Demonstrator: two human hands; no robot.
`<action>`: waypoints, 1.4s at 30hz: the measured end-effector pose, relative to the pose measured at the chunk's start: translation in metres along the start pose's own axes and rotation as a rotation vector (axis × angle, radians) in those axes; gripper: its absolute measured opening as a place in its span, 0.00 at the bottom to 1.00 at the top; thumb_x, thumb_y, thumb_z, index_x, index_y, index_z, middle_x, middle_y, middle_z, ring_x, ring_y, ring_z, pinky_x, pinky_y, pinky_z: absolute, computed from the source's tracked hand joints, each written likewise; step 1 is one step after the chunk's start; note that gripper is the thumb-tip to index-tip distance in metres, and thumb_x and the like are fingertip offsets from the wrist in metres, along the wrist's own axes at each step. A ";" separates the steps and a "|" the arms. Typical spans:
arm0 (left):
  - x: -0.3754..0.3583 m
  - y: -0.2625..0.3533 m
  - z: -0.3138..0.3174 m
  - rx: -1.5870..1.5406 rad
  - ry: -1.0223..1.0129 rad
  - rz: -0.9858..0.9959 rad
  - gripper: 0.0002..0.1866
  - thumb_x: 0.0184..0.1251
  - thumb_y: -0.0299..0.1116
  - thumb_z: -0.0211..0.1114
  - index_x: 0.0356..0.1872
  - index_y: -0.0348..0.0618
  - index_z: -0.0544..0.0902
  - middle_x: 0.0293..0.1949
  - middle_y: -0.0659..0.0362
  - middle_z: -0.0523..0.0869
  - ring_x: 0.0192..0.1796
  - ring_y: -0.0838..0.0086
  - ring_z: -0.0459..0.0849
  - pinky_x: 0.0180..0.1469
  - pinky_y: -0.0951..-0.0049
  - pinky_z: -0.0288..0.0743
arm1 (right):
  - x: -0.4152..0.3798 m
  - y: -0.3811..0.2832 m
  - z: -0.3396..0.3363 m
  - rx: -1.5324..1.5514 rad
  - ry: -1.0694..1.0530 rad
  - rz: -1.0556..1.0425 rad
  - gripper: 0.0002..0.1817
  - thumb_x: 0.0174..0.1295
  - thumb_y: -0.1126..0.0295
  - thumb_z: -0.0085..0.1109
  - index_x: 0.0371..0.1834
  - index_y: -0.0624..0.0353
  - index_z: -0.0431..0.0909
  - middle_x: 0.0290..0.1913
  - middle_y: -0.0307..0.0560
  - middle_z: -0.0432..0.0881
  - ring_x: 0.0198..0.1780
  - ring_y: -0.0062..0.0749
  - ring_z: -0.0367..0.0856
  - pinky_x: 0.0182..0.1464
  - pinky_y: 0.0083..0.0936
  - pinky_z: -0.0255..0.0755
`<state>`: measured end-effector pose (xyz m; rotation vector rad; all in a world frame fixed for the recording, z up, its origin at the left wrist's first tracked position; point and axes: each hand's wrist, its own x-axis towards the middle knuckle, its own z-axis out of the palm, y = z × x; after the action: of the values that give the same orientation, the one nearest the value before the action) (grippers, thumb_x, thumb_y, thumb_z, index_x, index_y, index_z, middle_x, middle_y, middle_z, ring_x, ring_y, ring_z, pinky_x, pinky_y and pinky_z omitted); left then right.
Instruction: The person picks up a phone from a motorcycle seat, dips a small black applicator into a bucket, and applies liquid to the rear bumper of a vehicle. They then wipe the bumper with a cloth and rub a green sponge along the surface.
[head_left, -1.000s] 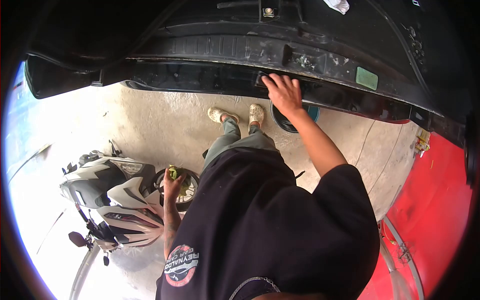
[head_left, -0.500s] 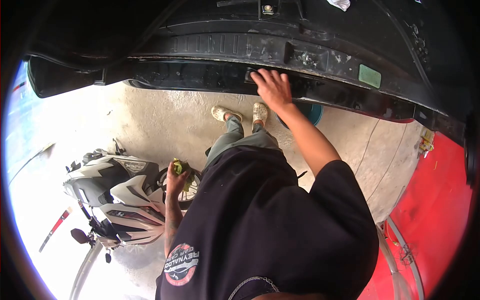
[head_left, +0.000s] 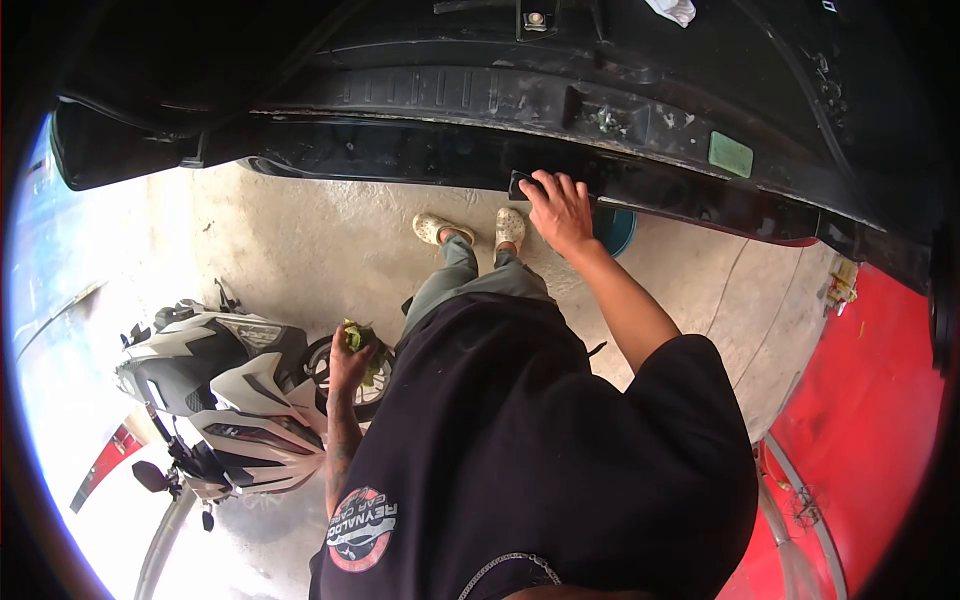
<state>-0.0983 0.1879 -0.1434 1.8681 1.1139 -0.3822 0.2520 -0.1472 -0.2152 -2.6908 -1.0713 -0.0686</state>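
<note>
My right hand [head_left: 563, 212] is closed over a small black block [head_left: 519, 187], whose end shows past the fingertips. The block rests against the lower edge of a glossy black car bumper [head_left: 400, 150]. Down at my left side, my left hand [head_left: 347, 366] grips a crumpled yellow-green cloth [head_left: 362, 345], clear of the bumper. A green rectangular pad [head_left: 731, 155] lies on the dusty black ledge above the bumper, to the right of my right hand.
A white and black motorcycle [head_left: 230, 370] stands close by my left arm. Beneath the bumper, partly hidden, is a blue bucket [head_left: 618, 232]. A white cloth [head_left: 674, 10] lies farther in at the top. A red surface [head_left: 850, 380] fills the right side.
My right hand and the black block have moved down the bumper, toward me and slightly right, to its lower edge. My left hand still holds the cloth in nearly the same place.
</note>
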 end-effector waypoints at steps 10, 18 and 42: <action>0.002 -0.026 -0.002 0.048 0.018 -0.014 0.23 0.59 0.33 0.78 0.54 0.40 0.80 0.43 0.56 0.90 0.44 0.71 0.89 0.49 0.68 0.82 | 0.005 -0.007 0.003 0.035 -0.017 0.021 0.29 0.52 0.68 0.72 0.62 0.42 0.81 0.62 0.37 0.77 0.57 0.38 0.76 0.54 0.40 0.66; -0.003 -0.019 -0.002 0.035 -0.068 -0.054 0.27 0.58 0.37 0.79 0.56 0.38 0.79 0.47 0.51 0.89 0.50 0.62 0.89 0.54 0.64 0.82 | 0.031 -0.008 0.007 0.015 0.050 0.077 0.29 0.54 0.71 0.68 0.62 0.43 0.80 0.59 0.39 0.79 0.56 0.39 0.77 0.55 0.41 0.67; -0.003 -0.043 0.001 0.025 -0.040 -0.071 0.29 0.56 0.41 0.79 0.54 0.37 0.80 0.48 0.48 0.89 0.51 0.58 0.88 0.55 0.61 0.80 | 0.041 -0.015 0.001 0.023 0.079 0.034 0.27 0.53 0.72 0.69 0.60 0.42 0.83 0.59 0.34 0.81 0.54 0.35 0.78 0.51 0.39 0.67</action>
<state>-0.1349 0.1934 -0.1648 1.8384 1.1551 -0.4737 0.2714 -0.1091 -0.2080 -2.6614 -0.9964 -0.1537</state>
